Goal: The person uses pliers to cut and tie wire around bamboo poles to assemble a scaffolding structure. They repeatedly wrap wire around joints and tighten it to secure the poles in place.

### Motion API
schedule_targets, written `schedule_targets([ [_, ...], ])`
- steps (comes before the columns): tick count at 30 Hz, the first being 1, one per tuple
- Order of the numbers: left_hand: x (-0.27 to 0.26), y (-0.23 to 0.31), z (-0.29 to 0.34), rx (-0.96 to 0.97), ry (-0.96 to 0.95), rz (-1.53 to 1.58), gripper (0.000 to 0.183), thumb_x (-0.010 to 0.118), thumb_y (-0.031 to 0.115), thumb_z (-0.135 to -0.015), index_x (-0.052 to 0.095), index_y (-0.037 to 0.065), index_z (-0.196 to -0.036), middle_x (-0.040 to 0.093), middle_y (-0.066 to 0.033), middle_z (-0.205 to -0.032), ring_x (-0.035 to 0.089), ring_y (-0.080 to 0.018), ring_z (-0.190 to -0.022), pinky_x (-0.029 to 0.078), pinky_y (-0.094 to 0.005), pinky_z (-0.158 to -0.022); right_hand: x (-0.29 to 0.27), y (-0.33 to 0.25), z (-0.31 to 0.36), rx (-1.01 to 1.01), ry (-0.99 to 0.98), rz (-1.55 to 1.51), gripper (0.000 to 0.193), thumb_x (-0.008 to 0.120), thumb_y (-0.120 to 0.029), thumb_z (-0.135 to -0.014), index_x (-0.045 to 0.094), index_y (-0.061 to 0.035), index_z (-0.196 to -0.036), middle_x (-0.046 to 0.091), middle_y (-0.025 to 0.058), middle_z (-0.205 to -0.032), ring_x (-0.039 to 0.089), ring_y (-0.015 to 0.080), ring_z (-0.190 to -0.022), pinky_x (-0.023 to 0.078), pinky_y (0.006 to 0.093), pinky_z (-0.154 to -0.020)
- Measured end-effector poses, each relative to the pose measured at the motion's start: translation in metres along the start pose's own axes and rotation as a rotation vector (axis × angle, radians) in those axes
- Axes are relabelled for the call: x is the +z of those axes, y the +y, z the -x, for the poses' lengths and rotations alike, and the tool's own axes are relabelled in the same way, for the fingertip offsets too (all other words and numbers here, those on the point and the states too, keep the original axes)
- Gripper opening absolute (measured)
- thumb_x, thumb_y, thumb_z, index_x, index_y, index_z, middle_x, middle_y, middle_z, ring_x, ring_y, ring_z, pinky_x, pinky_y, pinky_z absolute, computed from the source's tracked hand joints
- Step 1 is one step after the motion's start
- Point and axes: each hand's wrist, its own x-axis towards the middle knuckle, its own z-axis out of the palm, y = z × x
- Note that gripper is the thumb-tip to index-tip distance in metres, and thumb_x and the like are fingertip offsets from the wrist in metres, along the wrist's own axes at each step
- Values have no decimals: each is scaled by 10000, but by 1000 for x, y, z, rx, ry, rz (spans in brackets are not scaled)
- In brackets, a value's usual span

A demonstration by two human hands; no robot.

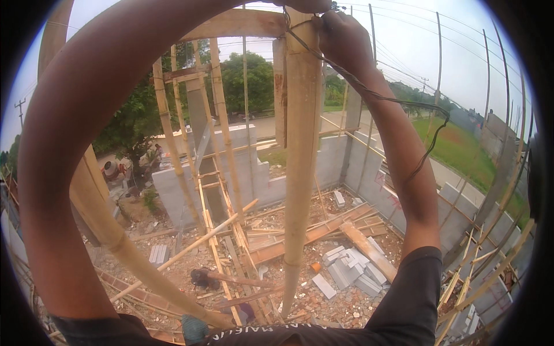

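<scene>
A bamboo pole [297,144] stands upright in front of me, and dark twisted wire [423,105] loops round its top. My left hand [309,5], partly cut off by the upper edge, is closed on the wire at the pole's top. Just right of it, my right hand [345,36] has its fingers curled in on the wire; the fingertips are partly hidden. The loose wire runs across my right forearm and hangs bent beside it. A wooden beam [242,25] meets the pole from the left, and a short upright board [280,92] lies against the pole.
Another thick bamboo pole [130,254] slants below my left arm. Below lie rubble, grey blocks [349,268] and planks [369,251]. A bamboo frame [216,144] rises at left. Grey block walls [205,190] surround the site, with thin upright rods at right. A person's head [203,279] shows below.
</scene>
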Motion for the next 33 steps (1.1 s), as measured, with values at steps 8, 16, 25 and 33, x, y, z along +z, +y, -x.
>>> schedule_targets([
  [8, 2, -8, -14, 22, 78, 124, 191, 550, 110, -933, 641, -44, -1001, 659, -175, -996, 651, -283, -910, 514, -382, -753, 0, -20, -3, 194, -23, -41, 260, 581, -191, -913, 601, 21, -762, 628, 223, -725, 636, 397, -700, 505, 475, -653],
  [16, 19, -16, -4, 111, 148, 350, 144, 579, 82, -913, 659, -34, -938, 662, -163, -957, 662, -260, -873, 526, -351, -699, 3, -21, 7, 360, 72, -39, 181, 593, -178, -891, 667, -13, -903, 650, 199, -728, 649, 360, -677, 496, 431, -631],
  [25, 62, -19, 10, 162, 506, -132, 296, 514, 178, -951, 675, -39, -1069, 680, -146, -994, 643, -240, -970, 530, -397, -797, 7, -22, 5, 425, -14, -94, 162, 649, -183, -834, 648, -23, -813, 677, 165, -720, 669, 327, -665, 519, 415, -627],
  [33, 61, 11, -36, 203, 431, -259, 258, 589, 219, -854, 684, -8, -931, 671, -190, -940, 635, -333, -951, 494, -424, -861, 14, -1, 1, 194, 200, -83, 178, 652, -185, -825, 644, -13, -873, 674, 151, -718, 666, 305, -657, 512, 381, -624],
])
